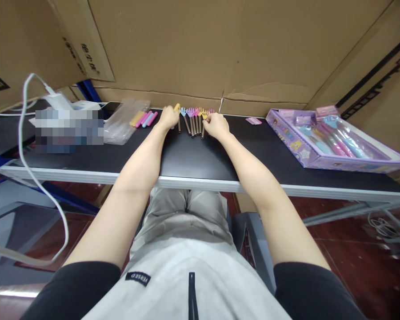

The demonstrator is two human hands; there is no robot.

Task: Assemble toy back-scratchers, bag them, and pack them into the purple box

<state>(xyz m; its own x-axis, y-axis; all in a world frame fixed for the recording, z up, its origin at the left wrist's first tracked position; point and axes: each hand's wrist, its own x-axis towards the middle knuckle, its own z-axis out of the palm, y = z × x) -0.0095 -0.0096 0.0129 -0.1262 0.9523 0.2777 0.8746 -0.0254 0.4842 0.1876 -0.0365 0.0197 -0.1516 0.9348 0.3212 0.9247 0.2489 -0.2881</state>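
From where I'm standing, the purple box (288, 137) sits at the right of the black table (200, 158), holding brightly coloured packaged pieces. Left of that box, past a small pink card (254, 121) lying just beside it, there's a row of claw-headed sticks (192, 123), their coloured heads pointing away from the person. The right hand (218, 126), on the box's side of the row, has its fingertips bent in at a yellow-headed stick (204, 114); I can't tell whether they're pinching it. The left hand (169, 118), farther from the box, is curled around a yellow piece (177, 107). Farthest from the box come coloured tubes (145, 119) and a clear plastic bag (118, 131).
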